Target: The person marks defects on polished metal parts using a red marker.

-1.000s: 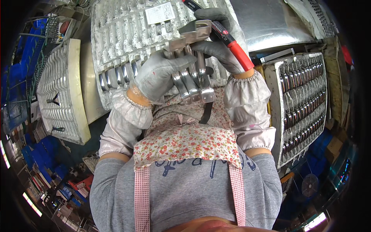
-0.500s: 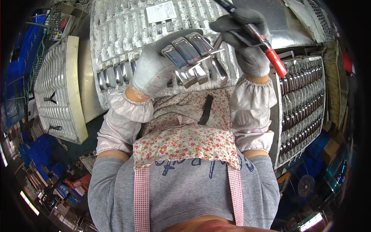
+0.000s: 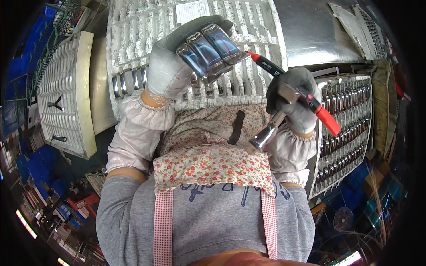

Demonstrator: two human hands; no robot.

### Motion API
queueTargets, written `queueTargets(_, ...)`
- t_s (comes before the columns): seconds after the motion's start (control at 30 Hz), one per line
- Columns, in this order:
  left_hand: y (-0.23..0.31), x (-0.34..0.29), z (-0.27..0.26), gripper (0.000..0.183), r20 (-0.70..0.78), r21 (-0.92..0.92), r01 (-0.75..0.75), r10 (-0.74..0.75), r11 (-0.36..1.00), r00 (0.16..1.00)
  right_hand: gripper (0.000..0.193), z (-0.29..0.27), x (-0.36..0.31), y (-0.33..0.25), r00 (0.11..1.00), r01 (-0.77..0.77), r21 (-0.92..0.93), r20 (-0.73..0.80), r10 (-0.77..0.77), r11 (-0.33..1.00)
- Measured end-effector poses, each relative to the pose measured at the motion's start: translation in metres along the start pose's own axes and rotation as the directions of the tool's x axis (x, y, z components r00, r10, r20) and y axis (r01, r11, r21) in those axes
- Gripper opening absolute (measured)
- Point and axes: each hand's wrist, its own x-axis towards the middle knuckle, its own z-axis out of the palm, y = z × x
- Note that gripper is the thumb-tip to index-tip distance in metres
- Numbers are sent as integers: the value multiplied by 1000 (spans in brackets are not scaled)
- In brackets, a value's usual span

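My left hand (image 3: pixel 171 66), in a grey glove, holds up a shiny chrome trim piece (image 3: pixel 211 46) made of three rounded bars. My right hand (image 3: pixel 295 99), also gloved, grips a red and black marker pen (image 3: pixel 306 99) whose red tip points toward the chrome piece. A second slim chrome strip (image 3: pixel 268 131) sticks down out of the right hand's grip. The two hands are apart, the right one lower and to the right of the piece. A flowered apron with gingham straps (image 3: pixel 213 164) covers my chest.
A large silver ribbed tray (image 3: pixel 142 40) of chrome bars lies behind my hands. A chrome car grille (image 3: pixel 350 128) stands at the right, a pale ribbed grille panel (image 3: pixel 62 93) at the left. Blue crates (image 3: pixel 26 62) and clutter fill the floor around.
My hands have come apart: the left lifted the chrome piece higher, while the right, with pen and strip, dropped down and to the right.
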Motion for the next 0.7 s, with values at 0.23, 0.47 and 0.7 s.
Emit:
queueTargets(0.23, 6, 2, 20, 42, -63, -290, -110, 96, 951, 993, 25, 29, 0, -12, 996, -44, -695, -88, -25, 718)
queueTargets(0.47, -5, -1, 8, 31, -135, -90, -57, 45, 994, 990, 19, 35, -3, -17, 973, -229, -603, -128, 191, 764)
queueTargets(0.7, -16, 2, -1, 25, -155, 174, -49, 76, 984, 985, 24, 25, 3, -5, 981, 95, -755, 181, 67, 649)
